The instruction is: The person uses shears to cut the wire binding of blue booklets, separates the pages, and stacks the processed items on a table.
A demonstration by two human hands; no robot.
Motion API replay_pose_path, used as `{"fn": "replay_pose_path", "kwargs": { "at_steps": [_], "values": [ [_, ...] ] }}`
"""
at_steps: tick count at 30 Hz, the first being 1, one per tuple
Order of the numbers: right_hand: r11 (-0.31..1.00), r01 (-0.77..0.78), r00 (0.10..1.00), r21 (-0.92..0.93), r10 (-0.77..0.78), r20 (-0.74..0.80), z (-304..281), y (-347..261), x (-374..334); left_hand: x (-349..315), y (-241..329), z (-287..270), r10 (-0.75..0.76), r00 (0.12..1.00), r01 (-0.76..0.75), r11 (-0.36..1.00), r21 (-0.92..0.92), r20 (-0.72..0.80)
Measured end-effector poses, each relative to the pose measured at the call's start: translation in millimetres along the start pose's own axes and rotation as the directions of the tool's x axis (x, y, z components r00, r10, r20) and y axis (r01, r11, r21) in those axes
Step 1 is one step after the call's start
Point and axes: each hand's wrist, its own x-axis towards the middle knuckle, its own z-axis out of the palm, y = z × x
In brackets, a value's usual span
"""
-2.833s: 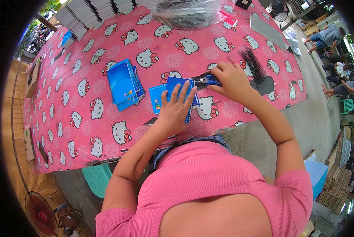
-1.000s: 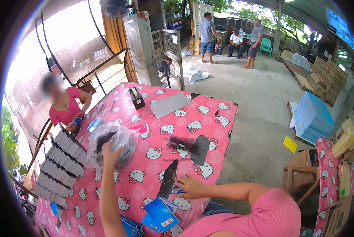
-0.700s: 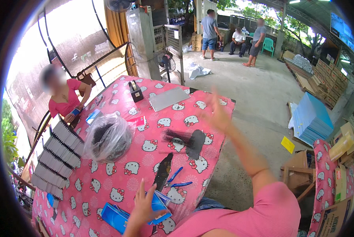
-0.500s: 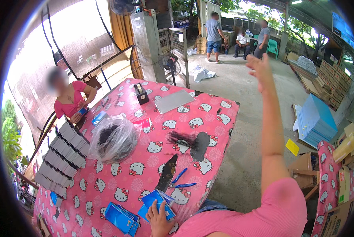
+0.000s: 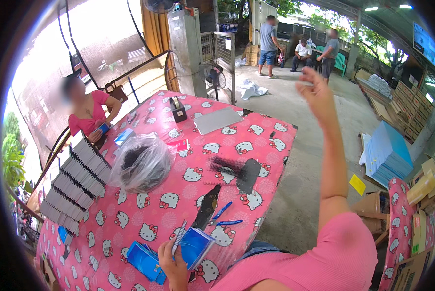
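My left hand (image 5: pixel 173 262) is closed on a small spiral-bound notebook (image 5: pixel 179 235), tilted up so mainly its coiled edge shows. Under and beside it lies a blue-covered notebook (image 5: pixel 198 245), and more blue notebooks (image 5: pixel 144 262) lie in a loose pile to the left. High over the table's right side, my right hand (image 5: pixel 316 92) is raised in the air, fingers loosely bent and apart, nothing in them. Blue-handled pliers (image 5: pixel 223 216) lie just beyond the notebooks, beside a black strip (image 5: pixel 208 206). Black binding coils (image 5: pixel 222 167) lie farther off.
A clear plastic bag with black contents (image 5: pixel 142 167) sits mid-table. Stacked bound books (image 5: pixel 74 186) stand at the left, near a seated person (image 5: pixel 89 114) holding a blue notebook. A tape dispenser (image 5: pixel 177 110) and grey sheet (image 5: pixel 218 120) lie far off. Blue sheets (image 5: pixel 387 153) are stacked right.
My left hand has lifted and tilted a notebook up from the pile, shifting slightly left. My right hand stays raised, its fingers more bent. The view has shifted a little.
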Motion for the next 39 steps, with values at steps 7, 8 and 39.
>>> {"fn": "replay_pose_path", "kwargs": {
  "at_steps": [7, 8, 39],
  "values": [
    [0.865, 0.364, 0.395, 0.344, -0.478, 0.784, 130, -113, -131, 19, 18, -16, -0.155, 0.987, 0.159, 0.974, -0.163, 0.033],
    [0.796, 0.372, 0.347, 0.478, -0.597, 0.723, 146, -121, -149, 20, 22, -18, -0.236, 0.970, 0.243, 0.945, -0.219, 0.060],
    [0.847, -0.310, 0.316, 0.432, -0.337, 0.887, 154, -73, -271, -40, 55, 36, -0.651, 0.754, 0.343, 0.272, -0.899, 0.090]
  ]
}}
